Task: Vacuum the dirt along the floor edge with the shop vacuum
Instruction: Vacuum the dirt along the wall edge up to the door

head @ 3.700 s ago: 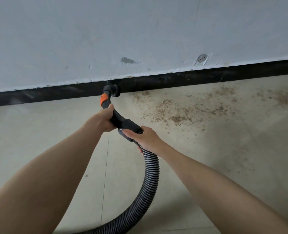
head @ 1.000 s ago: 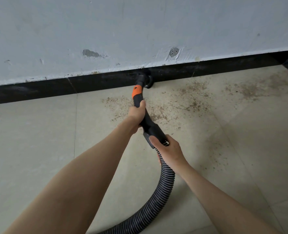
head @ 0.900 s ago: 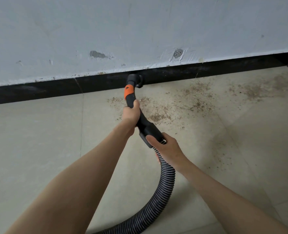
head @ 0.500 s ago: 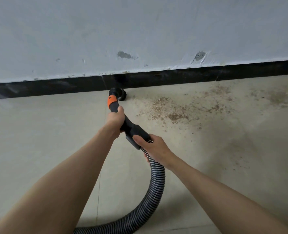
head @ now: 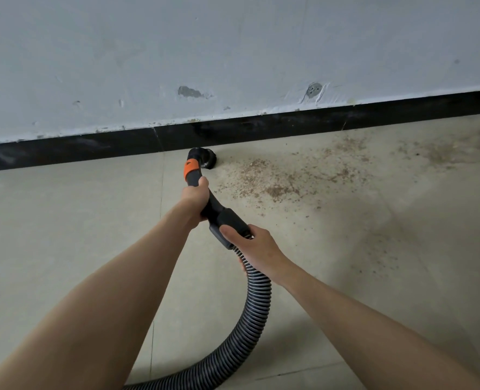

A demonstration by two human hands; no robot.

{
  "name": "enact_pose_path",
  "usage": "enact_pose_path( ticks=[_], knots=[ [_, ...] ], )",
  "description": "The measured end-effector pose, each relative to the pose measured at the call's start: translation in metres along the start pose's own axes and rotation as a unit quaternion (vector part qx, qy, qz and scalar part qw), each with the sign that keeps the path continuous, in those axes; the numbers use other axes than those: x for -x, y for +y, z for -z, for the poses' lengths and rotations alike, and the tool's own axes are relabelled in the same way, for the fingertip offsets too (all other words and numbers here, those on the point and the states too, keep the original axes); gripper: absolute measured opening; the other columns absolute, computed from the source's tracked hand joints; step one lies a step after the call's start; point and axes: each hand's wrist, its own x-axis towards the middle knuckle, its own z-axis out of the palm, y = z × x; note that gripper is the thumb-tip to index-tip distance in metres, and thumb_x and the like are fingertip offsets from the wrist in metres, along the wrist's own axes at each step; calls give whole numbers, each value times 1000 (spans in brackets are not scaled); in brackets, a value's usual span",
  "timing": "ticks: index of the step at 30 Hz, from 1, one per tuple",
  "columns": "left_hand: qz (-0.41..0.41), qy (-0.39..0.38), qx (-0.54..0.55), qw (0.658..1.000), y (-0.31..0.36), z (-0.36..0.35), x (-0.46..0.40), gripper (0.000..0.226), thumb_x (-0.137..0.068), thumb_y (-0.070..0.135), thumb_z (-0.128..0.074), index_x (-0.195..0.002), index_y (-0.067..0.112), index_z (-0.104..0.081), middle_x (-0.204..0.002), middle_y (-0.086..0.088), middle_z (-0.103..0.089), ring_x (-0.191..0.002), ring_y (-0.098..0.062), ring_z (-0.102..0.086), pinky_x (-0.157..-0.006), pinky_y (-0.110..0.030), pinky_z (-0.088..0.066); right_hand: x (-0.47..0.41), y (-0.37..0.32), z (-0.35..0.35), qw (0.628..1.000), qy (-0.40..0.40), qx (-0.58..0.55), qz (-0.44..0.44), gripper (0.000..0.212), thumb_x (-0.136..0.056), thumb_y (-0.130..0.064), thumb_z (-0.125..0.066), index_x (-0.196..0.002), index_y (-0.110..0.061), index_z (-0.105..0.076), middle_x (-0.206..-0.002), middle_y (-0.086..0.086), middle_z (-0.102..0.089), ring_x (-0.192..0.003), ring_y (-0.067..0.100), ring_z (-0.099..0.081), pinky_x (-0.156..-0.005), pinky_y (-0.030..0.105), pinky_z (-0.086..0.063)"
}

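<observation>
Left hand (head: 195,196) fingers wrapped round black wand (head: 202,190); right hand (head: 257,244) fingers wrapped round hose cuff (head: 229,220). Nozzle (head: 205,159) on floor (head: 64,220) just beside baseboard (head: 261,128). Dirt (head: 275,178) patch right of nozzle largely uncleared; floor left of nozzle looks clean. Task roughly midway.

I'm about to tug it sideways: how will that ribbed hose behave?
The ribbed hose will probably flex rather than push stiffly: it already lies in a loose curve on the floor. Its ridges may drag slightly. The black handle, gripped by both hands, looks rigid, so steering likely comes from there.
</observation>
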Motion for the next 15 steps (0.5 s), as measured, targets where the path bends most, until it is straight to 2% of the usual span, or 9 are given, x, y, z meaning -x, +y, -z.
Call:
enact_pose_path(
  ticks=[5,8,12,15],
  knots=[
    [-7,-15,-10,1000,3,-15,2,32,-99,36,-37,-113,7,-40,-85,-7,-48,-72,-21,-52,-62,-36,-46,2,4,12,1000,12,-10,-8,45,-83,-54,-67,-78,-12,-53,-65,4,-56,-48,17,-54,-54,30,-46],
    [-16,-26,-17,999,5,-27,2,32,-99,36,-36,-112,7,-39,-85,-7,-47,-75,-21,-52,-70,-38,-47,3,6,20,1000,23,-10,-11,44,-82,-55,-67,-77,-13,-54,-66,4,-57,-51,17,-54,-57,30,-47],
    [-17,-36,-25,999,9,-46,4,33,-99,37,-36,-113,7,-39,-88,-9,-48,-90,-28,-54,-76,-39,-50,6,10,33,999,37,-18,-18,46,-83,-56,-66,-78,-13,-53,-66,4,-57,-52,18,-54,-57,31,-47],
    [-23,-47,-32,998,10,-61,6,33,-99,36,-38,-113,6,-40,-95,-11,-51,-91,-28,-55,-79,-41,-52,9,15,43,998,51,-34,-22,46,-83,-55,-66,-78,-11,-53,-65,5,-55,-52,18,-53,-58,31,-46]
  ],
)
